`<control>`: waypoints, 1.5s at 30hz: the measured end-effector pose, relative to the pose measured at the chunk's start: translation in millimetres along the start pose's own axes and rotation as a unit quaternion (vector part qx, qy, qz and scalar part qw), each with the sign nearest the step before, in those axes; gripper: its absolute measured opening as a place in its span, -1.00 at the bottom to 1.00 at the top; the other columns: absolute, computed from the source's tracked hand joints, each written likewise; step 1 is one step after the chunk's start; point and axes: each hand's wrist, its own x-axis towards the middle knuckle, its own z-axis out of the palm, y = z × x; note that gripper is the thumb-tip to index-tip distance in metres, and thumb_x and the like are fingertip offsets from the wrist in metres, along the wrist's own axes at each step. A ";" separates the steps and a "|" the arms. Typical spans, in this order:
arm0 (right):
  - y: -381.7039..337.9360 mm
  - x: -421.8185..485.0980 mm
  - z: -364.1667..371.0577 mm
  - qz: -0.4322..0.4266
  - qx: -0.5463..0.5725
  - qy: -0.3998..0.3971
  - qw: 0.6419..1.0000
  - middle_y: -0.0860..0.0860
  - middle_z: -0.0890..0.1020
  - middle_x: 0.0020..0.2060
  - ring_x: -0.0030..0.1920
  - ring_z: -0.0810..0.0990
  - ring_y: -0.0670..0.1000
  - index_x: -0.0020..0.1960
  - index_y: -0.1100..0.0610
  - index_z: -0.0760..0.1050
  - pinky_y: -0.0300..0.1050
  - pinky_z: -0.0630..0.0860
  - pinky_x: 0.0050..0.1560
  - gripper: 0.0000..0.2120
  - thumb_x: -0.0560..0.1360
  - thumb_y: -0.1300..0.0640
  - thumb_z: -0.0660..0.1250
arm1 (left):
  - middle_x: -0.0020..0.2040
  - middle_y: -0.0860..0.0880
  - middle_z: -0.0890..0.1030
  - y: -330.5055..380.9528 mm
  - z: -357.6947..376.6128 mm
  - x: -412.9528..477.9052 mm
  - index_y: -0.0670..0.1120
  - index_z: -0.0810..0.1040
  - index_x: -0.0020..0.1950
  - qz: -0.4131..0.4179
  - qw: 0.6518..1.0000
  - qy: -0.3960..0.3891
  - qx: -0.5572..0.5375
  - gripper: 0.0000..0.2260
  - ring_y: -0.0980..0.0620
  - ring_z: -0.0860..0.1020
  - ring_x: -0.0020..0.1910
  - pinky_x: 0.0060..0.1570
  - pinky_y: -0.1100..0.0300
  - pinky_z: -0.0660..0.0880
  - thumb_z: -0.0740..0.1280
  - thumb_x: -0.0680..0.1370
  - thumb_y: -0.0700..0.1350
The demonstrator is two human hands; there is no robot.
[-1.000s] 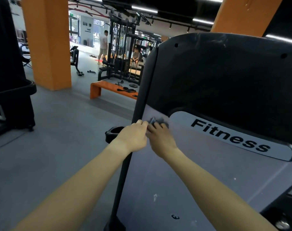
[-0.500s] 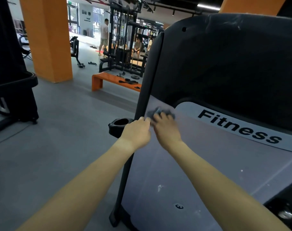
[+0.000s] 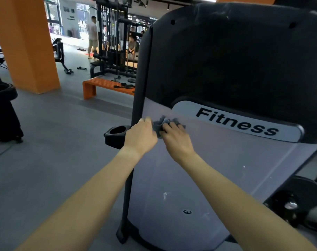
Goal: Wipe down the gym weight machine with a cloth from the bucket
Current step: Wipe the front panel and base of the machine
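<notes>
Head view, cloth: crumpled dark grey cloth (image 3: 160, 124) bunched against the pale grey plastic machine panel (image 3: 199, 169), just left of the "Fitness" label, beside the black upright post (image 3: 139, 87).
Right hand (image 3: 175, 138): fingers curled over the cloth, pressing it to the panel.
Left hand (image 3: 141, 134): knuckles up, touching the cloth's left end; fingers hidden, grip impossible to tell.
Relation: panel running down and right from the hands, long axis downward; right hand nearer; white smears low down, probably next.
Around: black cup holder (image 3: 116, 134) left of the post, black weight plate (image 3: 297, 200) lower right, orange pillar (image 3: 25, 42) well behind.
In the way: nothing on the panel.
</notes>
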 end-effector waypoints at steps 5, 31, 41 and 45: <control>36.8 -28.8 -11.4 0.049 0.005 0.078 0.996 0.10 0.63 -0.02 0.00 0.57 0.21 0.03 0.14 0.68 0.09 0.50 -0.03 -0.72 0.35 0.33 0.47 | 0.19 -0.13 0.55 29.3 10.5 -0.9 -0.11 0.45 0.38 0.028 0.999 -0.002 -0.015 -0.69 -0.20 0.60 0.02 -0.02 -0.13 0.57 0.23 0.63 -0.12; 194.5 -185.3 -65.4 0.413 0.162 0.201 0.873 0.06 0.46 0.11 -0.02 0.49 0.13 0.14 0.13 0.43 -0.03 0.40 -0.25 -0.80 0.54 0.15 0.32 | 0.16 -0.08 0.53 225.6 73.4 -26.6 -0.12 0.51 0.22 0.272 0.960 0.057 -0.022 -0.77 -0.09 0.49 0.15 -0.25 0.13 0.45 0.29 0.56 -0.22; 236.8 -206.6 -69.1 0.466 0.298 0.277 0.786 -0.03 0.43 0.11 -0.03 0.54 0.08 0.17 0.08 0.41 0.02 0.47 -0.09 -0.85 0.62 0.07 0.24 | 0.34 -0.15 0.47 299.5 125.0 -31.5 -0.18 0.56 0.24 0.400 0.909 0.102 0.057 -0.68 -0.18 0.39 0.38 0.34 -0.16 0.41 0.39 0.49 -0.23; 256.2 -216.6 -57.9 0.474 0.329 0.284 0.766 -0.04 0.40 0.11 -0.07 0.50 -0.01 0.18 0.09 0.42 -0.01 0.48 -0.10 -0.84 0.63 0.08 0.27 | 0.56 -0.15 0.34 319.3 137.7 -29.6 -0.19 0.43 0.48 0.412 0.900 0.100 0.100 -0.51 -0.20 0.17 0.62 0.57 -0.20 0.13 0.28 0.53 -0.19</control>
